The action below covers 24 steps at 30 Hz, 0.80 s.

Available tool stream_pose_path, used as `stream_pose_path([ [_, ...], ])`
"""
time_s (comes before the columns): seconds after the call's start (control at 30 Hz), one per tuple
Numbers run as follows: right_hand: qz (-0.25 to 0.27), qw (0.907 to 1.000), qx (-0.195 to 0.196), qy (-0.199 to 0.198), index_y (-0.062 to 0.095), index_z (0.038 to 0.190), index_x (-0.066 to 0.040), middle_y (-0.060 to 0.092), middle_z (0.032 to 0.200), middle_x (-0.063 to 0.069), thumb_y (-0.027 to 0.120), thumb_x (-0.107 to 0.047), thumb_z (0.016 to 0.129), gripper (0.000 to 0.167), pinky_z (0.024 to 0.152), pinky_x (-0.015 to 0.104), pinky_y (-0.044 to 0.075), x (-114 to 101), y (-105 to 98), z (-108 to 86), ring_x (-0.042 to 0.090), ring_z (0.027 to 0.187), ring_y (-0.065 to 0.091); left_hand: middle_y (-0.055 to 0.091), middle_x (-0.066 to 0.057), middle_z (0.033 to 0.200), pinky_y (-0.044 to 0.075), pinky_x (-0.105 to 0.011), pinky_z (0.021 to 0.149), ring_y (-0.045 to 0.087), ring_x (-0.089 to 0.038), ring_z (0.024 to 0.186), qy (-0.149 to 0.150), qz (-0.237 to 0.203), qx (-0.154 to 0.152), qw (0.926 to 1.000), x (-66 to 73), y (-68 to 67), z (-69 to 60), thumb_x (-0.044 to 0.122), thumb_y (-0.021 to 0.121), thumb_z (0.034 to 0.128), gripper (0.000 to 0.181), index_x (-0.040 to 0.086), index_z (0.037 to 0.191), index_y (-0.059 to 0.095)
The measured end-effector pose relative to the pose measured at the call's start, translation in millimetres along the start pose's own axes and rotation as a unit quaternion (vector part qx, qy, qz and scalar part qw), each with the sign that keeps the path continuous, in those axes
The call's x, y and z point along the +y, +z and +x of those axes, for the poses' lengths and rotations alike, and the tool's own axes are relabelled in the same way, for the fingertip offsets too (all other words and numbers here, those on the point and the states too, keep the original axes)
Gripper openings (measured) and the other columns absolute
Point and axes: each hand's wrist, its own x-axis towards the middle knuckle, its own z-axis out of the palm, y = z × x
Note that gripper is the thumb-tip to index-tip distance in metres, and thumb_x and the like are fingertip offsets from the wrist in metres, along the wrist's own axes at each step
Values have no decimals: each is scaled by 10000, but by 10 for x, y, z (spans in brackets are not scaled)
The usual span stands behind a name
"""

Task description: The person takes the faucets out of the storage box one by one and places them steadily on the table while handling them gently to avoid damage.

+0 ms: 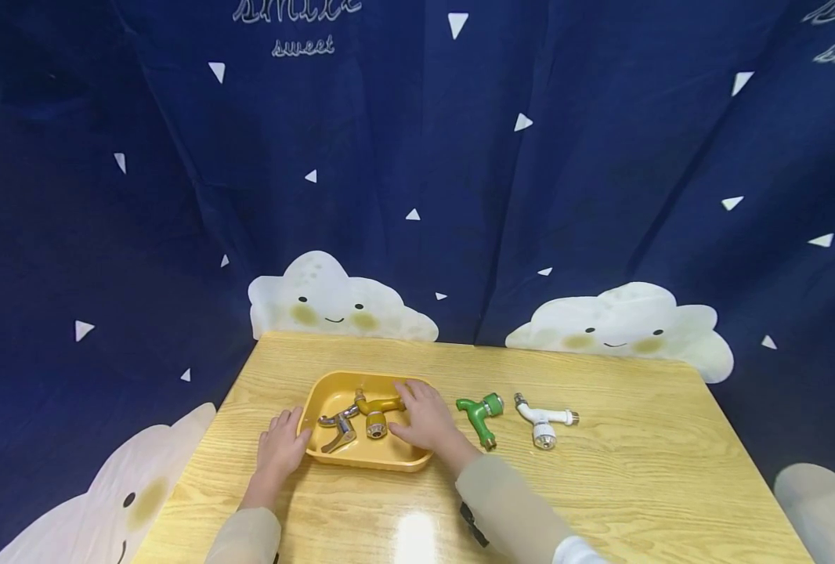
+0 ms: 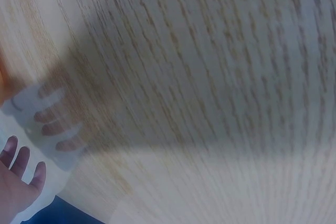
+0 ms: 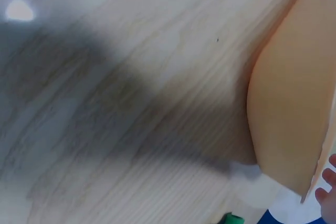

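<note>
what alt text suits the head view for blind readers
A person's right hand reaches over a yellow tray holding a silver tap and a yellow tap; the left hand is at the tray's left edge. Further right, a green tap and a white tap lie on a wooden table.

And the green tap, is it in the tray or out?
Out: the green tap lies on the table, right of the tray.

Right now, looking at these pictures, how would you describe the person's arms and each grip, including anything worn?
The left sleeve and right sleeve are both plain beige. A small black item shows along the right sleeve's edge, with white cloth farther up that arm. The left grip and right grip are bare, without gloves.
</note>
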Motion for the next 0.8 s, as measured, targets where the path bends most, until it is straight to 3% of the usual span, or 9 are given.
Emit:
stream_pose_path([
  [0.43,90,9985,-532,-69,329,1408,-140,402,1370,100,564,-515,815,741,1063,419,280,-188,139,78,277,1281,357,427,-230,1286,327,-613,898,359,-409,1188,30,-62,5,10000,-9,-16,-2,251,426,921,509,23,1370,354],
  [0.8,139,9947,-1018,98,298,1432,-141,343,1430,85,578,-509,811,774,1083,412,242,-286,210,97,255,1321,304,454,-218,1240,352,-605,863,393,-397,1145,47,23,58,10000,2,-1,8,245,440,909,485,35,1343,382],
])
